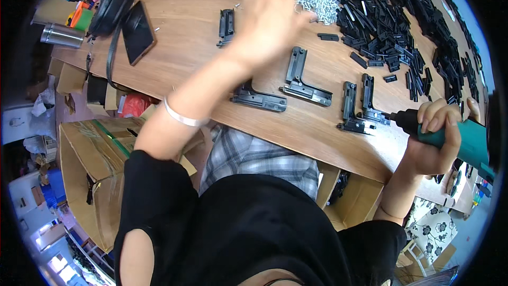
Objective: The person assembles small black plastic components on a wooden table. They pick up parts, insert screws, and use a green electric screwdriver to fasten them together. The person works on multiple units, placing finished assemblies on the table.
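In the head view, your left hand (275,21) is over the table (182,32), just beside the heap of small silvery screws (318,1). It is blurred: the fingers look loosely spread, but you cannot tell whether they have hold of anything. A pale bracelet (182,119) circles that forearm.

Your right hand (436,140) is closed around a teal power tool (473,145) with a black nose (406,121). The nose points left, its tip at the lower end of the rightmost L-shaped black bracket (368,91); you cannot tell whether they touch. A second bracket (349,100) lies just beside it, on its left. Farther left are a third bracket (297,69) and a fourth (264,100), partly hidden by your left forearm. Another black piece (226,24) lies left of your left hand.

A wide spread of small black parts (370,32) lies right of the screws. Toward the table's left end are a dark phone (138,34), a black case (114,2) and a steel cup (62,35). Below that end stands a cardboard box (87,145).
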The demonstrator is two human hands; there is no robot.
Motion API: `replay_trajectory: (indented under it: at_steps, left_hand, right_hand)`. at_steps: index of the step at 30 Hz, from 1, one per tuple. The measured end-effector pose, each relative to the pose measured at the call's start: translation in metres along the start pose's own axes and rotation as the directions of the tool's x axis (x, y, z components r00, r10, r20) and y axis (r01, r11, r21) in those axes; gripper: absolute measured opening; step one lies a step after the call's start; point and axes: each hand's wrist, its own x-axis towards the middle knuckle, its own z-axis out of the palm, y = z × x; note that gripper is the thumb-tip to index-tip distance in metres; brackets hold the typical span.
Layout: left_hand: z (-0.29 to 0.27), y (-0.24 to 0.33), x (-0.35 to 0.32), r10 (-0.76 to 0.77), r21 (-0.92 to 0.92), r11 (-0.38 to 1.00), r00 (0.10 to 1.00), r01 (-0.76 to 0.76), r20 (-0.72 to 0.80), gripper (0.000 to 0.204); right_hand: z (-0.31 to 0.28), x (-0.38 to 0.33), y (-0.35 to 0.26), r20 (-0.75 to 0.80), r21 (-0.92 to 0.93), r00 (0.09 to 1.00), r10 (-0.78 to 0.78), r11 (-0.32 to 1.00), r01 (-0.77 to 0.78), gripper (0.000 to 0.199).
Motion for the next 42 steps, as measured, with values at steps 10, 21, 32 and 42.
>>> replay_trajectory:
  at_steps: [10,21,32,42]
  left_hand:
    - [0.022,-0.047,0.026,-0.026,-0.096,0.995,0.999,0.022,-0.042,0.017]
    - [-0.026,0.013,-0.047,0.278,-0.554,0.782,0.956,-0.284,-0.098,0.016]
    - [-0.025,0.017,-0.073,0.261,-0.542,0.772,0.943,-0.333,-0.208,0.019]
    - [-0.024,0.016,-0.079,0.341,-0.371,0.835,0.911,-0.407,-0.232,0.02]
  right_hand:
    - [0.026,0.006,0.006,0.052,-0.035,0.99,-0.128,0.991,0.13,0.04]
    - [0.091,0.021,0.014,0.212,0.149,0.972,-0.104,0.986,0.073,0.032]
    - [0.11,0.008,0.016,0.268,0.002,0.963,0.0,1.0,0.0,0.032]
    - [0.108,0.004,0.022,0.278,0.023,0.96,0.035,0.999,-0.043,0.032]
